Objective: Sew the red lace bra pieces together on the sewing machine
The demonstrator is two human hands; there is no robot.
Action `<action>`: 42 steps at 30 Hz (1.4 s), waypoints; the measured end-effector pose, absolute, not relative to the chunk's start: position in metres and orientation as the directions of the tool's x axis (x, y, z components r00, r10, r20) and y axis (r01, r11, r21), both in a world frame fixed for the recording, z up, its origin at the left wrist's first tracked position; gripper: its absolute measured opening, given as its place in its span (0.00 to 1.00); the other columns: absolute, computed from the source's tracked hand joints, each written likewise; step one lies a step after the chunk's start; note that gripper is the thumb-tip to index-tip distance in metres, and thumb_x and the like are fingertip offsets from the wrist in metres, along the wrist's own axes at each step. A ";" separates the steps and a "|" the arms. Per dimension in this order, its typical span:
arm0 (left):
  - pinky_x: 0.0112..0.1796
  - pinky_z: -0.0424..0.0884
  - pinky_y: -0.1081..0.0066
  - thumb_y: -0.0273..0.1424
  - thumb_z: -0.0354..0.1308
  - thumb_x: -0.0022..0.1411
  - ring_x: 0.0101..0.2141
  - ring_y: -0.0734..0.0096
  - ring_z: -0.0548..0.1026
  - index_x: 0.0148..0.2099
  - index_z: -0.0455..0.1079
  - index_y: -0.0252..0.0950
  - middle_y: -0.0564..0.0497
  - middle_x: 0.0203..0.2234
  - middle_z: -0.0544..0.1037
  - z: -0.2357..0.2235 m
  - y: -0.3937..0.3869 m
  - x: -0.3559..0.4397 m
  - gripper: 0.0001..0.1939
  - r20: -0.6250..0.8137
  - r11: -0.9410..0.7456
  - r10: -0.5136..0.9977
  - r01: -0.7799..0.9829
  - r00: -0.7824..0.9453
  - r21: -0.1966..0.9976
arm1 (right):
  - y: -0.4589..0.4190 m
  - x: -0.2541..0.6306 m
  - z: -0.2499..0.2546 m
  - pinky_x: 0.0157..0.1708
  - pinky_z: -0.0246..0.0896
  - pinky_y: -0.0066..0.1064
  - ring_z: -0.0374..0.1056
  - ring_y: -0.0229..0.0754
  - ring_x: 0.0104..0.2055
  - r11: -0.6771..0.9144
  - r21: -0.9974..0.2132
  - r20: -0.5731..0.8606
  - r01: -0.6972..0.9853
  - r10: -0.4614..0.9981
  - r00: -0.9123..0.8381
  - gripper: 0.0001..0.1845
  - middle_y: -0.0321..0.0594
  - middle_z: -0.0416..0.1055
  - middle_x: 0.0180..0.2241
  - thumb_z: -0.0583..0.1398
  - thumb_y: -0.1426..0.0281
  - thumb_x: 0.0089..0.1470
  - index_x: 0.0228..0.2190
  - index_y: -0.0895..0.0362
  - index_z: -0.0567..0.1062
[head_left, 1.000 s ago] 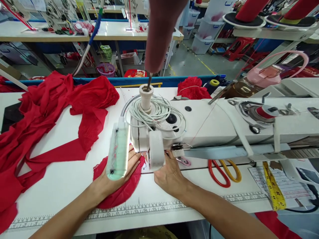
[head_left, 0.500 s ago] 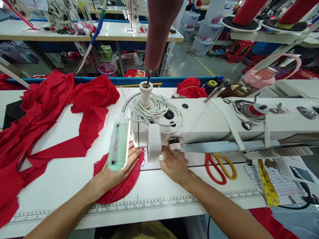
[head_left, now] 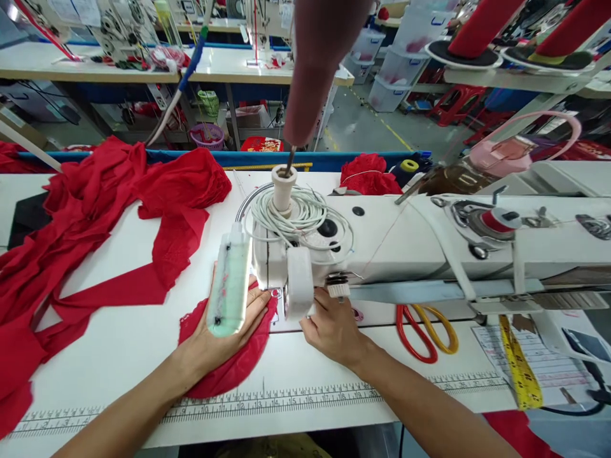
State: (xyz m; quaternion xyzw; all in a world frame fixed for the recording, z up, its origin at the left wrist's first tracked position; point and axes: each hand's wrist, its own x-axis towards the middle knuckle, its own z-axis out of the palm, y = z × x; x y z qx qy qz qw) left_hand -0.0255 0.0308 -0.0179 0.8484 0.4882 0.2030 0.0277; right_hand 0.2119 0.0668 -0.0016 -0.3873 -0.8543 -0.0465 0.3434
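My left hand (head_left: 238,331) lies flat with fingers stretched over a red fabric piece (head_left: 248,366) with a lacy edge, left of the needle area of a white sewing machine (head_left: 382,238). A pale green translucent panel (head_left: 226,286) hangs in front of part of that hand. Right of the needle area, my right hand (head_left: 331,327) is closed with its fingers curled in. The machine head hides some of its fingertips, so what they pinch cannot be made out. Scissors with red and yellow handles (head_left: 417,337) lie to the right of this hand.
Long red fabric strips (head_left: 100,216) heap on the left of the table. A printed ruler (head_left: 267,401) runs along the front edge. Coiled pale cord (head_left: 310,213) rests on the machine head. A yellow tape measure (head_left: 520,366) hangs at the right near papers.
My right hand has shifted slightly left and towards me, its fingers more curled. My left hand stays on the red fabric piece. The whole view has tilted a little.
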 end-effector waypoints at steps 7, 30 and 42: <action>0.53 0.71 0.50 0.25 0.47 0.70 0.55 0.51 0.72 0.64 0.63 0.38 0.45 0.55 0.76 -0.009 0.040 -0.026 0.21 0.235 -0.578 0.808 0.805 0.541 0.132 | 0.069 0.209 -0.009 0.27 0.44 0.31 0.61 0.38 0.29 0.680 -0.171 0.575 0.713 0.657 -0.489 0.11 0.36 0.64 0.24 0.56 0.78 0.54 0.22 0.56 0.67; 0.31 0.66 0.67 0.35 0.43 0.69 0.28 0.65 0.74 0.38 0.64 0.39 0.51 0.28 0.74 0.049 0.040 0.001 0.11 0.132 0.015 0.985 0.806 -0.115 0.591 | 0.056 0.210 -0.003 0.39 0.47 0.36 0.57 0.43 0.33 0.778 -0.167 0.429 0.606 0.610 -0.666 0.21 0.41 0.68 0.32 0.52 0.80 0.60 0.51 0.58 0.74; 0.32 0.62 0.69 0.33 0.51 0.70 0.30 0.67 0.68 0.35 0.70 0.37 0.51 0.29 0.71 0.032 0.034 -0.003 0.11 0.326 -0.395 0.905 0.821 0.272 0.411 | 0.045 0.210 -0.001 0.47 0.47 0.41 0.56 0.44 0.36 0.798 -0.136 0.395 0.587 0.587 -0.706 0.20 0.42 0.67 0.35 0.55 0.79 0.58 0.50 0.58 0.74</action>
